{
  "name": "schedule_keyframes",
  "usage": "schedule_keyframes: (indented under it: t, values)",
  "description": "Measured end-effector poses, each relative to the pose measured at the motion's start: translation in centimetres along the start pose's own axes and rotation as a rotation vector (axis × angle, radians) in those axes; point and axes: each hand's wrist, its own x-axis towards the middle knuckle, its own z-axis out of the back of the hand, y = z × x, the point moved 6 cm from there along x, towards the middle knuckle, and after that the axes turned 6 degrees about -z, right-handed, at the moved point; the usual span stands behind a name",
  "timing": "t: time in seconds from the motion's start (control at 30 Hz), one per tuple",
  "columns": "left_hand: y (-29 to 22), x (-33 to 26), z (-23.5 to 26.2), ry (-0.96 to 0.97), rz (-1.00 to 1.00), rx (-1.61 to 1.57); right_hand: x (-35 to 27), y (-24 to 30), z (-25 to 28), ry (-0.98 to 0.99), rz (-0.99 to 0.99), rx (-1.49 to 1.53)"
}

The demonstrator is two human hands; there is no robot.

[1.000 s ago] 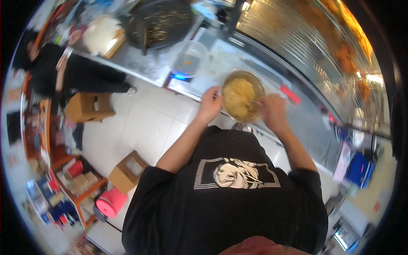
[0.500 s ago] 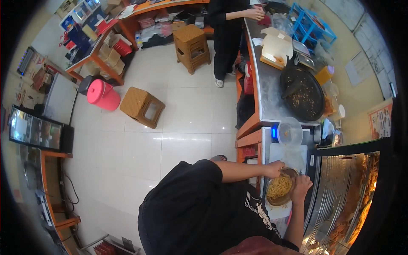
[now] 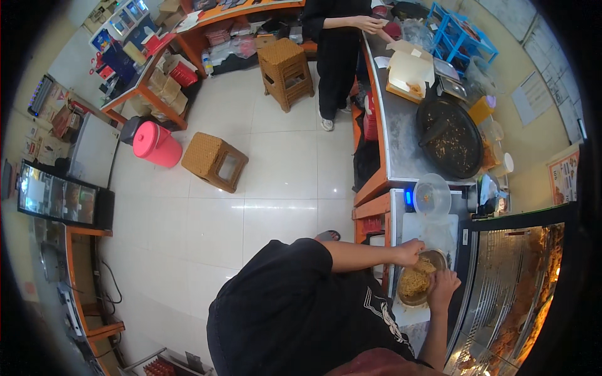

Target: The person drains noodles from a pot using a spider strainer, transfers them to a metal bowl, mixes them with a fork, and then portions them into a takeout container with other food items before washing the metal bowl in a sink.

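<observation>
A metal bowl (image 3: pixel 433 255) of yellowish shredded food (image 3: pixel 414 282) stands on a white board (image 3: pixel 439 229) on the steel counter at the lower right. My left hand (image 3: pixel 411 250) is curled at the bowl's upper rim, fingers touching the food's edge. At the opposite rim my right hand (image 3: pixel 443 285) cups the bowl's side. Both forearms reach in from my black-shirted body at the bottom.
A clear plastic tub (image 3: pixel 431 195) sits just beyond the bowl, then a large dark round pan (image 3: pixel 450 143) and an open cardboard box (image 3: pixel 407 75). A glass display case (image 3: pixel 514 301) flanks the bowl. Another person in black (image 3: pixel 338 37) stands at the counter's far end. Wicker stools (image 3: pixel 216 161) and a pink bucket (image 3: pixel 155 144) stand on the tiled floor.
The view has swung round, so the counter and bowl now lie at the right instead of the top. Both hands have stayed at the bowl.
</observation>
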Motion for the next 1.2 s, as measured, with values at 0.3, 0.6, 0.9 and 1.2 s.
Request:
schedule_keyframes:
  t: [0.3,0.6,0.9,1.2]
  values:
    - [-0.4,-0.9,-1.4,-0.045,-0.009,-0.059,-10.8,-7.5,-3.5,0.136,-0.754,-0.131]
    - [-4.0,-1.7,-0.6,0.035,-0.006,-0.035,-11.4,-7.4,-11.9,-0.066,-0.924,1.009]
    - [-1.2,-0.1,-0.2,0.018,0.124,-0.091,-12.8,-9.0,0.5,-0.315,-0.713,0.835]
    - [2.0,0.0,-0.7,-0.046,0.137,-0.131,-5.1,0.6,13.7,-0.172,-0.238,-0.413]
